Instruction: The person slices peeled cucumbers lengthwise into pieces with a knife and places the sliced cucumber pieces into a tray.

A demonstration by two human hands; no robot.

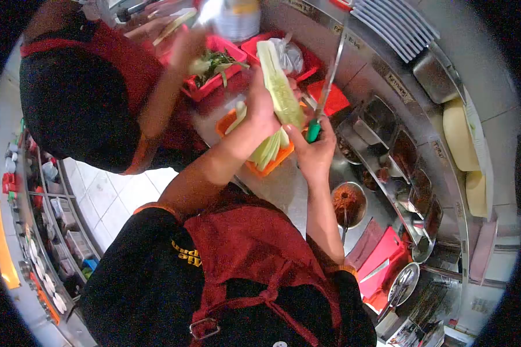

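My left hand point(263, 107) is wrapped round a long halved cucumber point(281, 87), its pale, seedy cut face showing. In my right hand point(318, 151) is a knife point(331, 72), gripped by its green handle with the long blade pointing away from me. The right thumb is close to the cucumber's lower end; whether it touches cannot be made out. Below both hands, an orange basket point(262, 172) holds long pale cucumber strips point(267, 151), partly hidden by my left forearm.
A co-worker point(78, 98) stands at my left, hands blurred near a red basket point(198, 92) of leafy greens. Another red basket point(311, 65) holds a plastic bag. Metal containers point(379, 118) line the right side. A bowl of reddish paste point(348, 202) and a pink cutting board point(382, 254) lie nearer me.
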